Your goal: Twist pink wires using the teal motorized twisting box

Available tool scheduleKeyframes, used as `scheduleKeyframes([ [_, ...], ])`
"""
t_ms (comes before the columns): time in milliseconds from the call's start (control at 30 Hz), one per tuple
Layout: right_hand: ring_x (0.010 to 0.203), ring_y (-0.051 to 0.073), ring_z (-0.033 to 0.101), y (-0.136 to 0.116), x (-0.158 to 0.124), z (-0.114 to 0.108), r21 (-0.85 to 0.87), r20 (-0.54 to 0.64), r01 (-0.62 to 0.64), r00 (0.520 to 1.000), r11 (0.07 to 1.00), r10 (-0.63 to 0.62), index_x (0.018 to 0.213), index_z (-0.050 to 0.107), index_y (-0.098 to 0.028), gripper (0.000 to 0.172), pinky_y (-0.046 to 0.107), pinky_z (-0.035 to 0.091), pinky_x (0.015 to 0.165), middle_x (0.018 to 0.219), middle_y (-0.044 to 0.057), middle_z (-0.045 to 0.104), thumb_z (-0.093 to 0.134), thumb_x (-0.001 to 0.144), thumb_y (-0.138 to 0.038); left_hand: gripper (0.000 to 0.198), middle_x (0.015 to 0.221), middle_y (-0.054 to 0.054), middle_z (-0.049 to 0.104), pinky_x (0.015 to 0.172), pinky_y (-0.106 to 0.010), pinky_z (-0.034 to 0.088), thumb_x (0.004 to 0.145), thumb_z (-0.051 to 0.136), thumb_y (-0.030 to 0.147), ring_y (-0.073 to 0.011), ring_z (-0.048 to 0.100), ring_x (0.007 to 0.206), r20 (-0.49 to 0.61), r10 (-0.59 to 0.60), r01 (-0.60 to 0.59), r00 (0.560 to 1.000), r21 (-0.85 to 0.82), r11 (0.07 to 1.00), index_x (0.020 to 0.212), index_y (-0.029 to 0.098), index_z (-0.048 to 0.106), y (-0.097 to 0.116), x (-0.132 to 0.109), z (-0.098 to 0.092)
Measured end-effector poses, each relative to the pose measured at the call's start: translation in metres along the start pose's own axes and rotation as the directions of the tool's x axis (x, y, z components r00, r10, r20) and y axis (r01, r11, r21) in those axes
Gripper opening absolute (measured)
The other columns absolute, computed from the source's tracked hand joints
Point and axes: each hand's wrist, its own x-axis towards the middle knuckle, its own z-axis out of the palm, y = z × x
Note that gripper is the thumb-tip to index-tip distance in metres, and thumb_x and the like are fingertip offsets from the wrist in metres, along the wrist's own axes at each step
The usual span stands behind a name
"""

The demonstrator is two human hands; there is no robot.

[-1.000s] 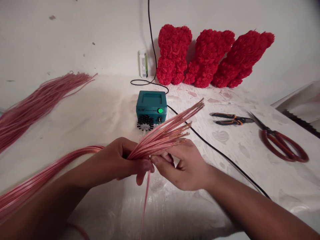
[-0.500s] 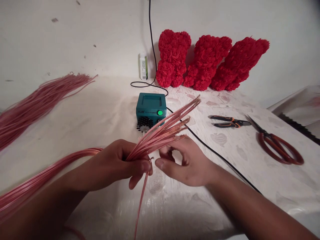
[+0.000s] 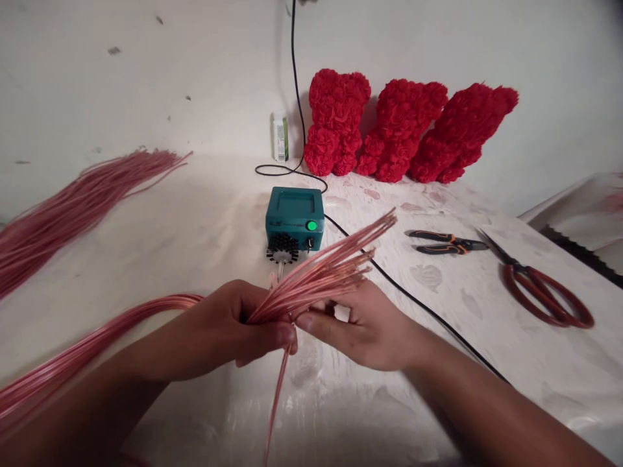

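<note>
My left hand (image 3: 243, 327) is wrapped round a bundle of thin pink wires (image 3: 311, 275), whose loose ends fan out up and to the right. The rest of the bundle curves back to the lower left. A single pink strand (image 3: 276, 402) hangs below my left fingertips. My right hand (image 3: 370, 327) is closed beside the left, thumb and fingers pinched right by the left thumb tip and under the fanned ends. What the right fingertips hold is too small to make out. Just beyond the hands stands a teal machine (image 3: 294, 209) with a green button and a black-bristled wheel (image 3: 282, 249).
Another pink bundle (image 3: 82, 207) lies at the left. Wire strippers (image 3: 445, 243) and red-handled scissors (image 3: 545, 285) lie at the right. Three red rose-covered figures (image 3: 338, 123) and a white-green bottle (image 3: 280, 137) stand by the wall. A black cord (image 3: 413, 301) crosses the table.
My right hand has moved left, its thumb and fingers closing in against the left thumb tip. The left hand still grips the bundle. The whole view has shifted slightly.
</note>
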Motion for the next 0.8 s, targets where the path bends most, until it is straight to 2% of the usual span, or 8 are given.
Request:
scheduleKeyframes([
  [200, 0.063, 0.009, 0.044, 0.003, 0.002, -0.002, 0.05, -0.082, -0.102, 0.991, 0.994, 0.106, 0.088, 0.066, -0.018, 0.015, 0.021, 0.037, 0.057, 0.071, -0.004, 0.05, 0.061, 0.097, -0.029, 0.036, 0.049, 0.009, 0.037, 0.045, -0.022, 0.023, 0.093, 0.059, 0.051, -0.0073, 0.03, 0.045, -0.24, -0.009, 0.045, 0.971, 0.145, 0.988, 0.082, 0.017, 0.064, 0.002, 0.0, -0.001],
  [367, 0.061, 0.009, 0.042, 0.007, 0.002, 0.0, 0.077, -0.056, -0.117, 0.991, 0.99, 0.121, 0.093, 0.068, -0.018, 0.017, 0.022, 0.036, 0.056, 0.069, -0.005, 0.047, 0.059, 0.098, -0.031, 0.021, 0.063, 0.004, 0.056, 0.056, -0.024, 0.038, 0.091, 0.06, 0.03, -0.011, 0.049, 0.059, -0.495, 0.153, 0.1, 0.855, 0.448, 0.889, 0.074, 0.019, 0.059, 0.003, 0.001, -0.005],
  [433, 0.061, 0.009, 0.042, 0.008, 0.001, 0.001, 0.077, -0.049, -0.116, 0.992, 0.99, 0.12, 0.094, 0.068, -0.018, 0.016, 0.022, 0.036, 0.056, 0.069, -0.005, 0.047, 0.059, 0.098, -0.031, 0.018, 0.085, -0.001, 0.067, 0.07, -0.027, 0.047, 0.089, 0.063, 0.031, -0.0149, 0.059, 0.077, -0.623, 0.27, 0.149, 0.734, 0.536, 0.831, 0.077, 0.019, 0.058, 0.002, 0.002, -0.016],
  [533, 0.061, 0.008, 0.041, 0.009, 0.001, 0.004, 0.079, -0.06, -0.115, 0.991, 0.99, 0.119, 0.092, 0.067, -0.018, 0.015, 0.021, 0.036, 0.056, 0.068, -0.006, 0.045, 0.06, 0.098, -0.03, 0.039, 0.135, -0.012, 0.059, 0.105, -0.039, 0.046, 0.084, 0.074, 0.04, -0.0255, 0.057, 0.123, -0.802, 0.436, 0.193, 0.407, 0.542, 0.818, 0.113, 0.019, 0.06, 0.001, 0.002, -0.041],
  [600, 0.062, 0.008, 0.041, 0.009, 0.001, 0.005, 0.07, -0.066, -0.107, 0.992, 0.992, 0.112, 0.092, 0.067, -0.018, 0.014, 0.021, 0.036, 0.057, 0.068, -0.006, 0.045, 0.059, 0.097, -0.029, 0.065, 0.147, -0.014, 0.051, 0.114, -0.045, 0.041, 0.078, 0.08, 0.039, -0.028, 0.049, 0.137, -0.828, 0.515, 0.186, 0.22, 0.554, 0.811, 0.133, 0.02, 0.053, -0.001, 0.001, -0.054],
  [667, 0.062, 0.008, 0.04, 0.01, 0.001, 0.006, 0.058, -0.081, -0.099, 0.991, 0.993, 0.104, 0.093, 0.068, -0.019, 0.013, 0.021, 0.035, 0.057, 0.069, -0.006, 0.045, 0.059, 0.098, -0.029, 0.07, 0.144, -0.013, 0.055, 0.112, -0.045, 0.044, 0.074, 0.08, 0.035, -0.0273, 0.053, 0.134, -0.803, 0.587, 0.168, 0.105, 0.596, 0.785, 0.136, 0.021, 0.052, -0.003, -0.001, -0.06],
  [733, 0.061, 0.008, 0.04, 0.011, 0.002, 0.006, 0.048, -0.1, -0.1, 0.99, 0.994, 0.104, 0.094, 0.068, -0.02, 0.013, 0.02, 0.034, 0.056, 0.068, -0.006, 0.044, 0.059, 0.098, -0.029, 0.057, 0.124, -0.009, 0.068, 0.1, -0.04, 0.053, 0.076, 0.077, 0.035, -0.0246, 0.065, 0.116, -0.788, 0.609, 0.148, 0.092, 0.616, 0.774, 0.128, 0.02, 0.058, -0.004, -0.002, -0.059],
  [800, 0.06, 0.008, 0.039, 0.012, 0.002, 0.006, 0.036, -0.113, -0.103, 0.988, 0.994, 0.107, 0.092, 0.067, -0.02, 0.013, 0.02, 0.034, 0.055, 0.067, -0.007, 0.042, 0.06, 0.097, -0.029, 0.038, 0.09, -0.002, 0.073, 0.08, -0.033, 0.056, 0.081, 0.07, 0.038, -0.0204, 0.071, 0.086, -0.808, 0.532, 0.177, 0.253, 0.579, 0.796, 0.114, 0.021, 0.064, -0.007, -0.002, -0.056],
])
